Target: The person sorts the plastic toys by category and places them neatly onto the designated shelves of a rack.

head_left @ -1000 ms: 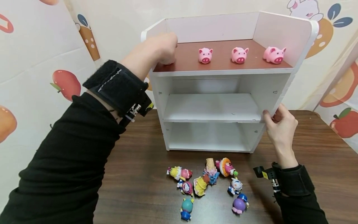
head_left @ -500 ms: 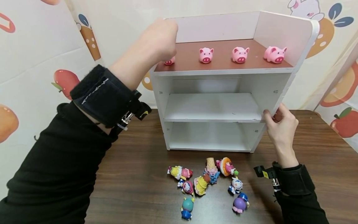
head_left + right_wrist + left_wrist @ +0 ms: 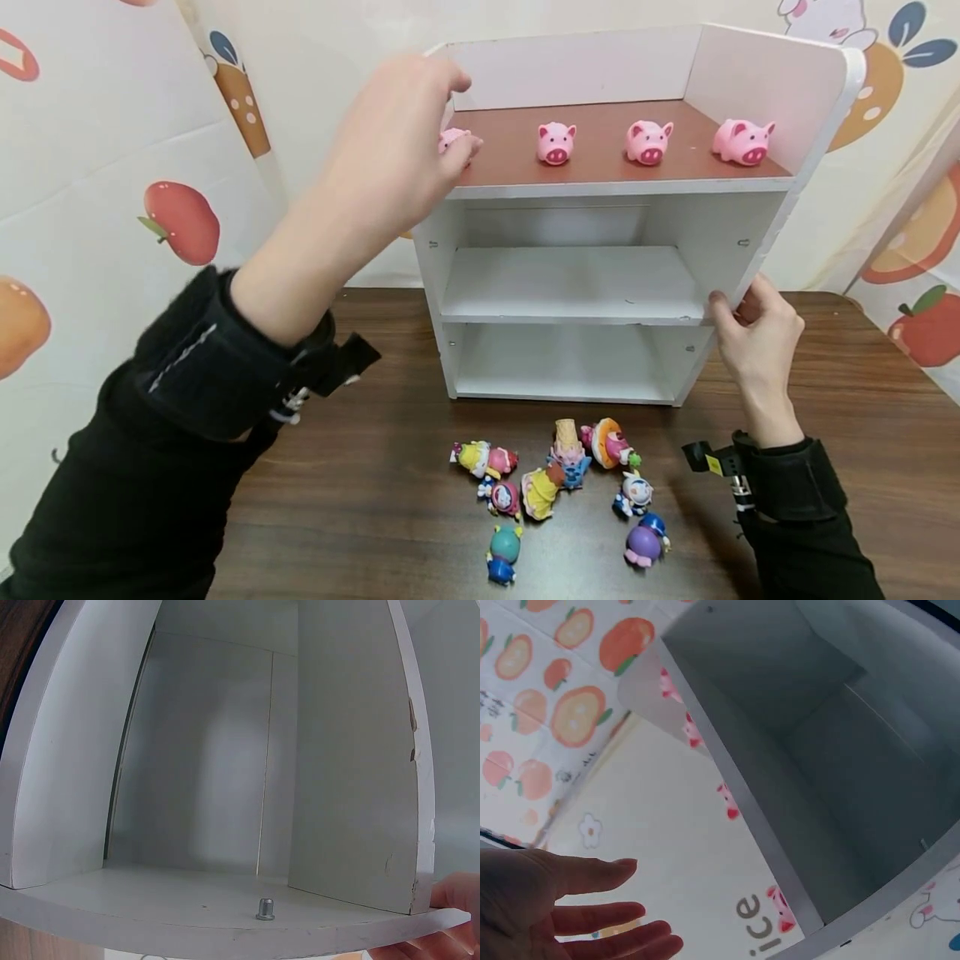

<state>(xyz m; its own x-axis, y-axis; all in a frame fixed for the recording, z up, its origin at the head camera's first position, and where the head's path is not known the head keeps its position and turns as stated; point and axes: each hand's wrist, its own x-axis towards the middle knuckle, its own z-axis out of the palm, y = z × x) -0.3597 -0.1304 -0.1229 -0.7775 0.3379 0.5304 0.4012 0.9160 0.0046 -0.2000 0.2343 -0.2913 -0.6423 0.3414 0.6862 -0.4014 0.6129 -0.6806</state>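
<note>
A white toy shelf point(image 3: 570, 287) with a reddish-brown top board stands on the table. Along its top sits a row of small pink pig figures: the leftmost pig point(image 3: 449, 138) partly behind my left hand, a second pig point(image 3: 556, 144), a third pig point(image 3: 648, 143) and the rightmost pig point(image 3: 742, 142). My left hand point(image 3: 397, 142) is raised in front of the top left corner, thumb and fingers spread and holding nothing. In the left wrist view its straight fingers point(image 3: 649, 930) stand apart from the pigs. My right hand point(image 3: 757, 342) pinches the front edge of the shelf's right side panel.
Several character figures lie on the brown wooden table point(image 3: 360, 492) in front of the shelf, among them a yellow-dressed figure point(image 3: 541, 492), a teal-headed figure point(image 3: 503, 552) and a purple figure point(image 3: 645, 540). A metal peg point(image 3: 265, 908) sticks out inside the side panel.
My left hand has let go of the leftmost pig, lifted and drawn back to the left, its fingers opening. That pig stays on the top board. My right hand keeps its grip.
</note>
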